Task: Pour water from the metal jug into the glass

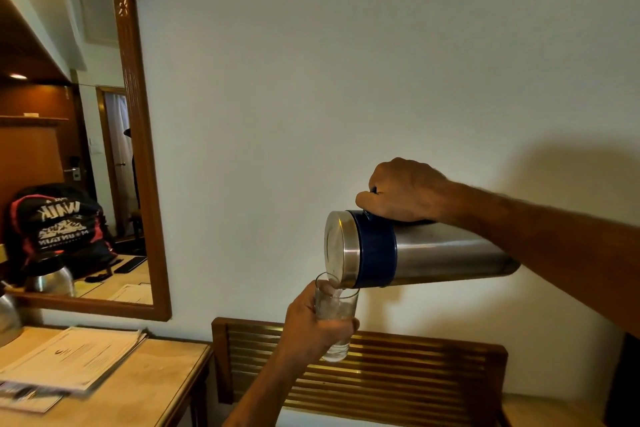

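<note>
The metal jug (433, 253), steel with a dark blue band and a steel lid, is tipped almost level, its lid end pointing left. My right hand (405, 192) grips its handle from above. Under the jug's lip I hold a clear glass (337, 308) in the air, my left hand (311, 326) wrapped around its left side. Water runs from the lip into the glass, which is partly filled. The glass tilts slightly toward the jug.
A slatted wooden rack (398, 381) stands below the glass against the wall. At the left is a desk (152, 378) with papers (72, 360), and a wood-framed mirror (145, 163) hangs above it. Part of a steel kettle (8, 315) shows at the far left.
</note>
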Tool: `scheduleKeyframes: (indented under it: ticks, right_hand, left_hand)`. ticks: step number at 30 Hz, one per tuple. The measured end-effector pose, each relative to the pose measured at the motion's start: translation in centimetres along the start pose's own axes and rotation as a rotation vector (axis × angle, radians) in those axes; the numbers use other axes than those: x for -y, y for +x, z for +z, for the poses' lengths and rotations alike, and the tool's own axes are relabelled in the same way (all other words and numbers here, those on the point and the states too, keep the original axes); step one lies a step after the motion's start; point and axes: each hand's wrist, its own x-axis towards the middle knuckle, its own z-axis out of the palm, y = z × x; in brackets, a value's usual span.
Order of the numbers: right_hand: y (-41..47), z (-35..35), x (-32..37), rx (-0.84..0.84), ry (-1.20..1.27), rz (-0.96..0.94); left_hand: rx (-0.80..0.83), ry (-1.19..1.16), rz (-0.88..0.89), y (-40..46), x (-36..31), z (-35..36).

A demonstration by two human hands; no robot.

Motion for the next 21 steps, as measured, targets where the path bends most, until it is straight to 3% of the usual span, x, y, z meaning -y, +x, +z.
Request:
scheduleKeyframes:
  ticks: [21]
  right_hand:
    - [-0.1,0.3,-3.0,-0.043,0.106,0.054]
  left_hand:
    - [-0.052,-0.031,0.015,0.4,-1.6,0.5]
